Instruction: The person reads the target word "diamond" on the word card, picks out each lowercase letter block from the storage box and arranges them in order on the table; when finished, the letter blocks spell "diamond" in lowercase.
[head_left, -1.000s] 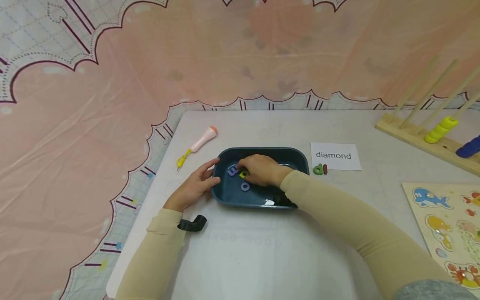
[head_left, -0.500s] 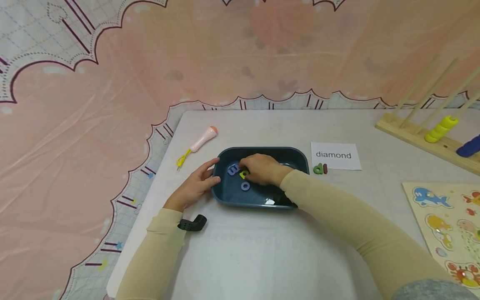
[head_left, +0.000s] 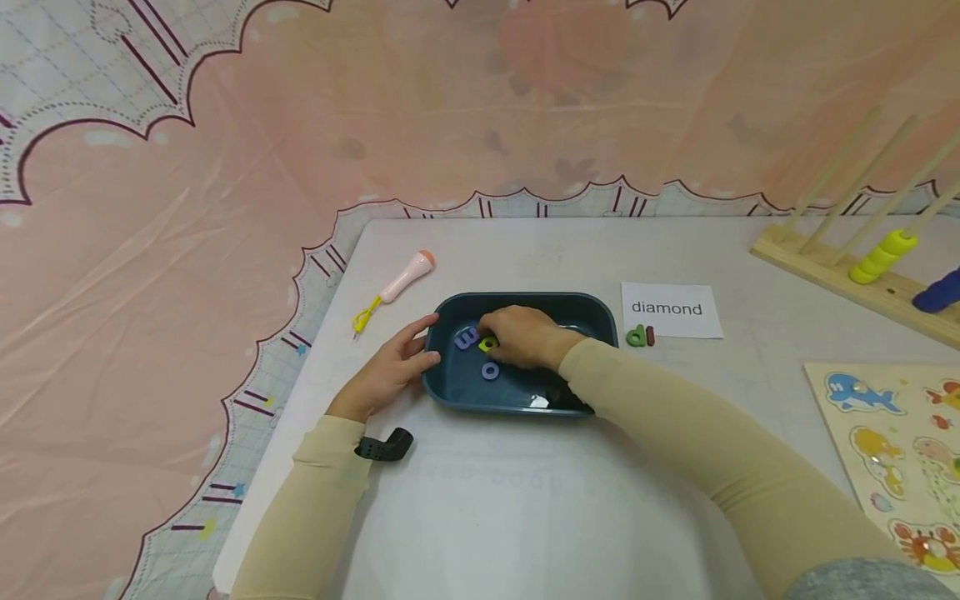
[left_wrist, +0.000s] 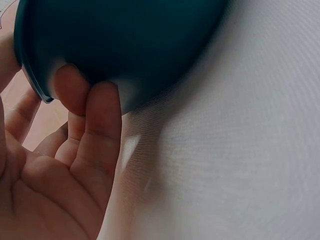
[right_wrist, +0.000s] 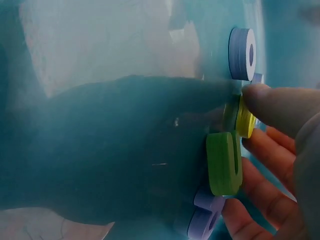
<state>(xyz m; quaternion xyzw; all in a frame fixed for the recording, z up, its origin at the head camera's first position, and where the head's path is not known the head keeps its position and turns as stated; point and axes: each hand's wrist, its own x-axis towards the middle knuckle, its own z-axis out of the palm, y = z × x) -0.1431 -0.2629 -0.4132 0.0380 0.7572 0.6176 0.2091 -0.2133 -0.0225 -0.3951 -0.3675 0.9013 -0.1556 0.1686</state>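
My left hand grips the left end of a dark teal tray; in the left wrist view, fingertips press its outer wall. Inside the tray, my right hand pinches a small yellow letter between thumb and finger. Near it lie a purple letter m and a blue-violet letter o. The right wrist view also shows a green curved letter beside the fingers, hidden by the hand in the head view.
Right of the tray lies a white card reading "diamond", with a green d and a dark red stick-like letter at its lower edge. A pink-handled tool lies behind left. A wooden peg stand and animal puzzle board are at right.
My right hand has shifted very slightly to the right, leaving more of the purple m showing. The left hand and the tray stay in place.
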